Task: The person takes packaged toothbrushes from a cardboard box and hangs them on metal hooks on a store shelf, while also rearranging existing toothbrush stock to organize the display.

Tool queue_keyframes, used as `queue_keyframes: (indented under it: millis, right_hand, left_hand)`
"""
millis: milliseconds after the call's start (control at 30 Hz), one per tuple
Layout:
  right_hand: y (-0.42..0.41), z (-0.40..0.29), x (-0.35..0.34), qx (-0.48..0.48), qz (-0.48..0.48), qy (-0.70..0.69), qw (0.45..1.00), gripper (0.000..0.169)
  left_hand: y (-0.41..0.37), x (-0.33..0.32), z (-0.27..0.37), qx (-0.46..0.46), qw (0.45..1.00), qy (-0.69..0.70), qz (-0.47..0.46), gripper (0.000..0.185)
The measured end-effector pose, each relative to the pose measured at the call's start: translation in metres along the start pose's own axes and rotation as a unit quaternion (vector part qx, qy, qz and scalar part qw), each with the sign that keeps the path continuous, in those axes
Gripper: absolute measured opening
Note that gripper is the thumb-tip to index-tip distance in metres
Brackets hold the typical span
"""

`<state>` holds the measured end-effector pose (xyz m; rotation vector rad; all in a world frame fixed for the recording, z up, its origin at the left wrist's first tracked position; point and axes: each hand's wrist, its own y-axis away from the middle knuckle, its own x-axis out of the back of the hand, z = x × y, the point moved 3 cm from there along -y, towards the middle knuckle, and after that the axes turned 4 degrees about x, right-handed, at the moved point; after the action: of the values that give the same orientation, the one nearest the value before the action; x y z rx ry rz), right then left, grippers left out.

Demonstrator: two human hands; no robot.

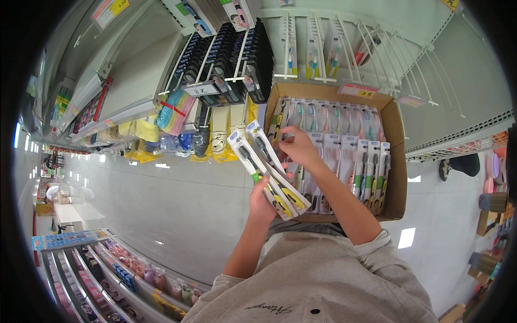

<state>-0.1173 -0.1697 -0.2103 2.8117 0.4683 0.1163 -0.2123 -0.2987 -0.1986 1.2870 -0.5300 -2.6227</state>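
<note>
My left hand [263, 202] is closed around several packaged toothbrushes [264, 173] with black bristles and yellow-and-black handles, fanned out at the left side of an open cardboard box [398, 161]. Rows of packaged toothbrushes [337, 119] in several colours stand in the box. At the box's left part, above the held packs, is my right hand [297, 147], its fingers bent beside a yellow-and-black toothbrush pack [278, 119]. Whether its fingertips grip that pack cannot be made out.
Metal display hooks [286, 48] with toothbrush packs hang beyond the box. Black packs [254, 64] fill hooks to their left, above pouches and cloths. A shelf rack [121, 274] with small goods stands at the lower left. A person's shoe [444, 169] shows at the right.
</note>
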Motion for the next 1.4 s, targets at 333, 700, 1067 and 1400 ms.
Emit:
queue_keyframes:
  millis: [333, 700, 1067, 1400]
  right_hand:
    - [0.054, -0.009, 0.035, 0.034, -0.035, 0.072, 0.996, 0.032]
    - [0.110, 0.024, 0.037, 0.025, -0.115, 0.025, 0.993, 0.030]
    - [0.104, 0.011, 0.063, 0.066, 0.069, -0.005, 0.995, 0.035]
    - [0.037, -0.006, 0.042, 0.067, 0.099, -0.019, 0.993, 0.020]
  left_hand:
    - [-0.005, 0.004, 0.001, -0.014, 0.998, -0.011, -0.057, 0.052]
    - [-0.012, -0.002, -0.004, 0.028, 0.993, -0.074, -0.083, 0.058]
    - [-0.010, 0.000, 0.004, 0.015, 1.000, -0.018, 0.001, 0.049]
    - [-0.010, 0.002, 0.003, 0.024, 1.000, 0.003, 0.000, 0.048]
